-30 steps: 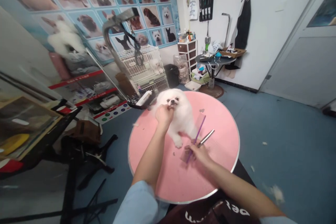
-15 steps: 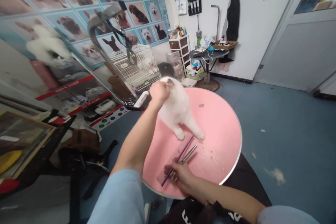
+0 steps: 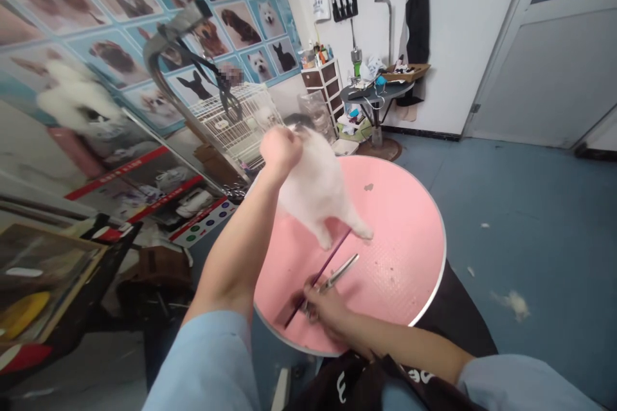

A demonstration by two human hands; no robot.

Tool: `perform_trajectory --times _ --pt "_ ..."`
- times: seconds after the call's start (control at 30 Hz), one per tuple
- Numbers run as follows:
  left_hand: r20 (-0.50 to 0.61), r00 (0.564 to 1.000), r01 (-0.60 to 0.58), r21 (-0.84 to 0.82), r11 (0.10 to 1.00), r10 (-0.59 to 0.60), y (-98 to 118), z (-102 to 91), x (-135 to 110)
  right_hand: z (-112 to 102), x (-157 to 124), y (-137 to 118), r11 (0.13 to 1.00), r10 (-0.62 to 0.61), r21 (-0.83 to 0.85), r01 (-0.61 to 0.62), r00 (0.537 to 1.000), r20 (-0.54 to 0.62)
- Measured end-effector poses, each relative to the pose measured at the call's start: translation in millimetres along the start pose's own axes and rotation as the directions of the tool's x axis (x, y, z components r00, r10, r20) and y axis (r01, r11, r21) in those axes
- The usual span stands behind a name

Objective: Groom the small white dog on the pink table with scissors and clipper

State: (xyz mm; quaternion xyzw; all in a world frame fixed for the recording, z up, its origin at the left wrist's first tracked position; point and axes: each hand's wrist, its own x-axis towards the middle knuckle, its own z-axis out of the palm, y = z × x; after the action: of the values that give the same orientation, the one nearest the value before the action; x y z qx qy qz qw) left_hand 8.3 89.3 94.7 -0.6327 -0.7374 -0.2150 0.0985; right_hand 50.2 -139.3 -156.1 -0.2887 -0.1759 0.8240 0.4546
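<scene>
A small white fluffy dog (image 3: 318, 186) stands on the round pink grooming table (image 3: 400, 250), its front paws down and its head lifted. My left hand (image 3: 279, 149) is closed under the dog's chin and holds the head up, hiding the face. Low on the table my right hand (image 3: 324, 309) is closed on silver scissors (image 3: 341, 271) and a purple comb (image 3: 318, 273), both pointing toward the dog's paws.
A bent metal grooming arm (image 3: 171, 45) with a hanging loop rises at the table's left. Behind it stand a white wire cage (image 3: 236, 119), a drawer unit (image 3: 322, 80) and a cluttered dark round table (image 3: 373, 93). Fur tufts (image 3: 511, 302) lie on the blue floor.
My left hand has lifted the dog's head upward, so the face is now hidden. My right hand with scissors and comb has drawn back toward me, away from the paws. The view shifted left.
</scene>
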Motion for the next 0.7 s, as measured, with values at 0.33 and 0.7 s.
perform_trajectory --times 0.33,0.7 --pt "0.002 1.000 -0.008 0.050 0.999 0.008 1.9 -14.4 -18.8 48.8 71.4 -62.3 0.973 -0.229 -0.036 0.226 0.968 -0.105" --pt "0.007 0.995 -0.095 0.047 0.994 0.095 6.7 -9.9 -35.1 -4.1 37.5 -24.2 0.965 -0.263 -0.070 0.254 0.939 -0.221"
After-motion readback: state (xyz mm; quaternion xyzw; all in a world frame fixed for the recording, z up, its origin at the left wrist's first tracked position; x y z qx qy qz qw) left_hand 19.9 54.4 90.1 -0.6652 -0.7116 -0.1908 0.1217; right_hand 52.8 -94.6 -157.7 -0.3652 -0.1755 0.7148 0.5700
